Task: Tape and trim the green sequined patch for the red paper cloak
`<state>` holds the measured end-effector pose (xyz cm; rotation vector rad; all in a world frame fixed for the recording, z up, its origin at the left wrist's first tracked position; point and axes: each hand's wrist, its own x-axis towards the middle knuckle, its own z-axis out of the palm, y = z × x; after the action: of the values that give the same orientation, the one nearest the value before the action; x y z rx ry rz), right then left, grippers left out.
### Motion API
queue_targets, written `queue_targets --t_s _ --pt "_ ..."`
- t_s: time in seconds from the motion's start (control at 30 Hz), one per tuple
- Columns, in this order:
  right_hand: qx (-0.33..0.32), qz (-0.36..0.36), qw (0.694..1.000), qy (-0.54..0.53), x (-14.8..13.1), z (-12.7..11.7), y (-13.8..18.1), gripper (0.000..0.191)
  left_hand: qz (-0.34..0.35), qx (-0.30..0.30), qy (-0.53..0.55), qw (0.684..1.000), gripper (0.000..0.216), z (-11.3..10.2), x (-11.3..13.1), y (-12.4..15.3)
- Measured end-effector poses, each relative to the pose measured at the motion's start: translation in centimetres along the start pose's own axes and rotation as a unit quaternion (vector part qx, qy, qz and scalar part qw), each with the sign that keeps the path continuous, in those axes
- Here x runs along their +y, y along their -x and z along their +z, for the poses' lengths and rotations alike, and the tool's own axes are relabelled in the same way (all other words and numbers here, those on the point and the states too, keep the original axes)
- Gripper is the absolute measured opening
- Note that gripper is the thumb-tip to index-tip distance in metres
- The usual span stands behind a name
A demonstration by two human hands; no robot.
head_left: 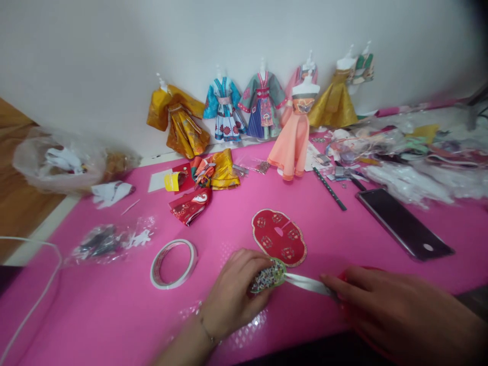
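Observation:
My left hand is closed around a small rounded piece with a speckled pattern and a green edge. My right hand grips scissors with red handles, mostly hidden by the fingers. The silvery blades point left, their tips at the green edge of the speckled piece; whether they are parted is blurred. Just beyond lies a flat red scalloped cutout with gold motifs, a slit and a small central hole. To the left of my left hand a roll of white tape lies flat.
Several doll dress forms in small outfits stand along the wall. A phone and a dark pen lie at right, before a heap of plastic packets. Folded doll clothes and a plastic bag are at left.

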<state>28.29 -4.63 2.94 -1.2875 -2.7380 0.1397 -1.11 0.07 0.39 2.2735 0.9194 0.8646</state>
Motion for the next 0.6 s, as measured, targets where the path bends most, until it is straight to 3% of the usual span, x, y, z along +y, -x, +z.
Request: queue_targets --t_s 0.6 --pt "-0.005 -0.006 1.000 0.016 0.0 1.2 -0.5 0.041 0.004 -0.012 0.002 1.000 0.028 0.3 0.2 0.1"
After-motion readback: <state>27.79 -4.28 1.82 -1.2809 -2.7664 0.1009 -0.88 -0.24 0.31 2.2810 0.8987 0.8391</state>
